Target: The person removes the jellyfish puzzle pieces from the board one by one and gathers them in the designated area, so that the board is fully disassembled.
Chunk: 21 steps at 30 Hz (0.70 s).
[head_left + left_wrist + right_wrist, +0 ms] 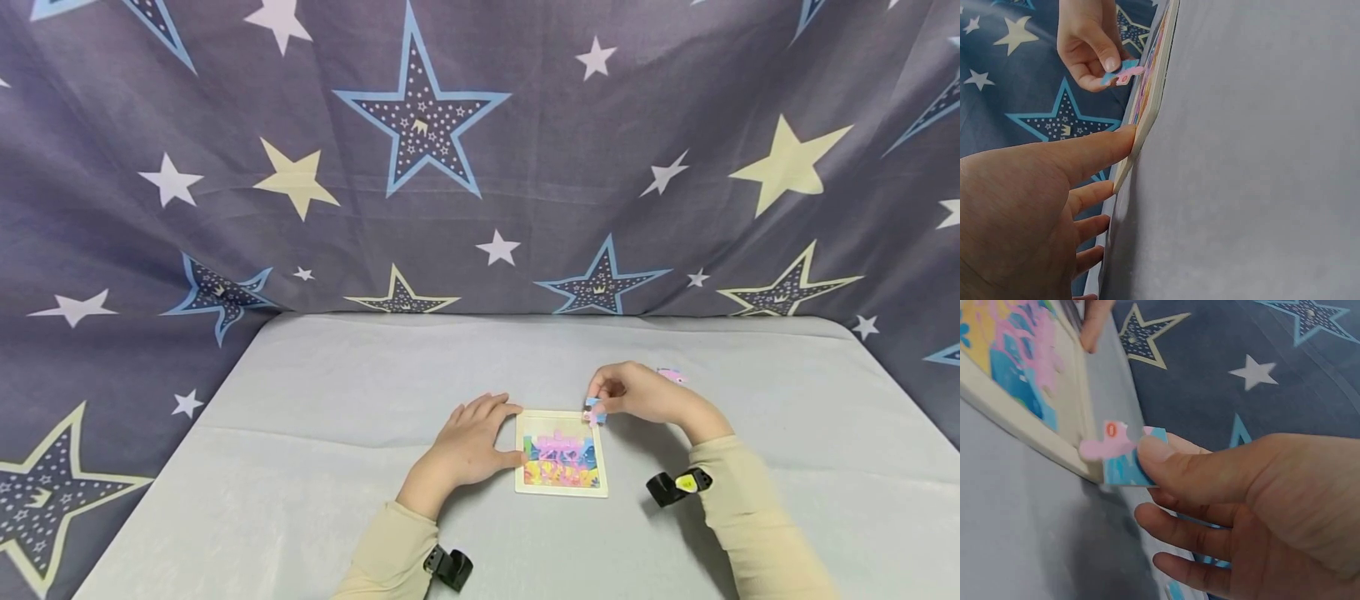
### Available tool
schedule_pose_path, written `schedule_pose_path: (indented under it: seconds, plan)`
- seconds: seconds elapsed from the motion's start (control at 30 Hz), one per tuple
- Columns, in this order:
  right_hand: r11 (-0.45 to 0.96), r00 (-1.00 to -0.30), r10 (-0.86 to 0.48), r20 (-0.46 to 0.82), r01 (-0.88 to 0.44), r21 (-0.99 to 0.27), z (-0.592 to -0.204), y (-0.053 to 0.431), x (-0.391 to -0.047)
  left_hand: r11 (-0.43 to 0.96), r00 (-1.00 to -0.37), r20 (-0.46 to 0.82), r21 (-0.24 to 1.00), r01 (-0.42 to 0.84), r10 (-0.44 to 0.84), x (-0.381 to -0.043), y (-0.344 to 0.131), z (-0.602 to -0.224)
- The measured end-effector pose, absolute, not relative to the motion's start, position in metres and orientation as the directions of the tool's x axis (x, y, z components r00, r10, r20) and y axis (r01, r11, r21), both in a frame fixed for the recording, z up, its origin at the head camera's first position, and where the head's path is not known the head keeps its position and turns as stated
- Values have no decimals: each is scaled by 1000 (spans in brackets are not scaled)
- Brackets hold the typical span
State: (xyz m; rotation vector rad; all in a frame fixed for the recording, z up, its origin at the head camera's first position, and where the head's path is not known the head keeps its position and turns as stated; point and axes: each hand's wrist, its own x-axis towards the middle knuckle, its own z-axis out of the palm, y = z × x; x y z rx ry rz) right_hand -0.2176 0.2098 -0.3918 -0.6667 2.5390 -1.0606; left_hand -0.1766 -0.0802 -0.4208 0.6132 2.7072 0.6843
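Observed from where I stand: the right grip [645, 392] pinches a puzzle piece [595, 411], pink and blue, between thumb and fingers. That piece is at the far right corner of the puzzle tray [562, 492]; whether it touches the rim cannot be determined. The tray itself lies on the surface [300, 483], to the left of the right grip and nearer the person.

The left grip [467, 442] grasps nothing. Its fingers are spread and fairly straight, thumb and forefinger against the tray's left side, apparently to steady it.

Progress: the part of the tray nearer the person, between the two grips, carries fitted pieces [562, 467] in yellow, blue and pink. The far strip, level with the piece in the right grip, shows pale bare backing. I judge the larger share complete. Outstanding are the held piece, not yet seated, and a loose piece [671, 376] on the surface just beyond the right grip (partly hidden by that wrist, so further pieces there cannot be ruled out). The pieces in hand and beyond appear to belong to the bare strip.
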Motion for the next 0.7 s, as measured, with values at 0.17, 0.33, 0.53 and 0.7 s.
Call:
schedule_pose_path:
  seconds: [0.17, 0.33, 0.53, 0.7]
  plan:
    - [604, -853, -517, -63, -312, -733, -388, 222, -218, 802, -872, -170, 501, 325, 460, -176, -79, -420]
    - [622, -875, -484, -27, -322, -714, -385, 237, -219, 803, -871, -169, 498, 329, 462, -176, -79, -416]
    - [635, -903, -430, -3, -300, -712, -382, 258, -220, 799, -869, -166, 502, 332, 466, -175, -79, -415]
    - [628, -923, -384, 20, -277, -728, -381, 273, -219, 802, -870, -169, 497, 331, 464, -175, -79, -415]
